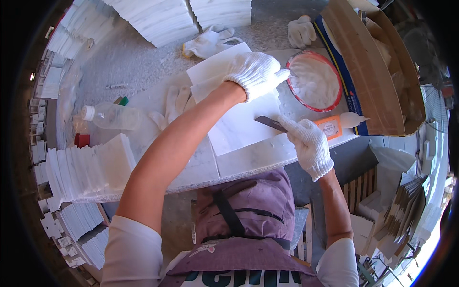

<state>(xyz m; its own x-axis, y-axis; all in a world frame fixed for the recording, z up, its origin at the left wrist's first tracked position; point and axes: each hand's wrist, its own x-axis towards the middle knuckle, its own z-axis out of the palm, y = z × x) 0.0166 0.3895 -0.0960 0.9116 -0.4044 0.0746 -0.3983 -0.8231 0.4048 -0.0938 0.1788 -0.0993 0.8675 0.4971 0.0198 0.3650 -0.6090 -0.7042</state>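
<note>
My left hand [256, 74], in a white knit glove, reaches over the white marble tiles [239, 129] lying on the bench in front of me. Its fingers are bent together beside the red-rimmed bowl of white paste or powder [315, 81]; what they may hold is hidden. In my right hand [310, 148], also gloved, is a dark flat scraper [270, 123]. The blade points left over the lower right part of the top tile. Just right of that hand lies an orange-and-white box [329, 127], with a white nozzle bottle [353, 119] against it.
Loose white gloves [210, 42] lie behind the tiles, and another glove [301, 32] is farther right. A clear bottle [112, 116] lies on its side at left. Tile stacks [91, 165] stand at the left front and back. An open cardboard box [377, 62] borders the right.
</note>
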